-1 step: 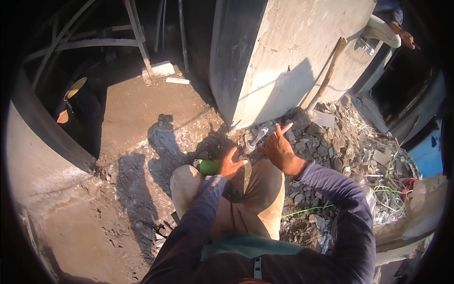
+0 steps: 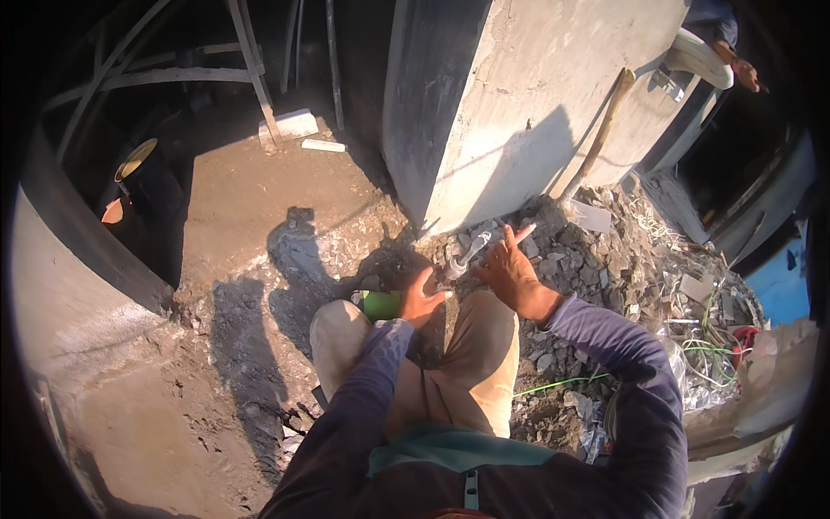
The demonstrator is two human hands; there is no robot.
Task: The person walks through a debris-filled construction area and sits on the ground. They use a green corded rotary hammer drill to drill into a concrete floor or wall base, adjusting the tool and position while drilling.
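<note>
My left hand (image 2: 419,302) is in front of my left knee, thumb and forefinger apart. Right beside it is a bright green, rounded object (image 2: 379,304) with a dark end; whether the hidden fingers touch it I cannot tell. My right hand (image 2: 512,275) hovers over the rubble, fingers spread and pointing away from me. Between the two hands lies a pale grey, shiny, narrow piece (image 2: 471,252) with a rounder near end; its kind is unclear. The right fingertips come close to it, and contact is uncertain.
A concrete pillar (image 2: 510,104) rises ahead, a wooden stick (image 2: 599,130) leaning on it. Broken rubble (image 2: 571,259) spreads right, with tangled green wire (image 2: 562,384). Far left stands a dark yellow-rimmed container (image 2: 138,164). Another person's hand (image 2: 745,74) shows far right.
</note>
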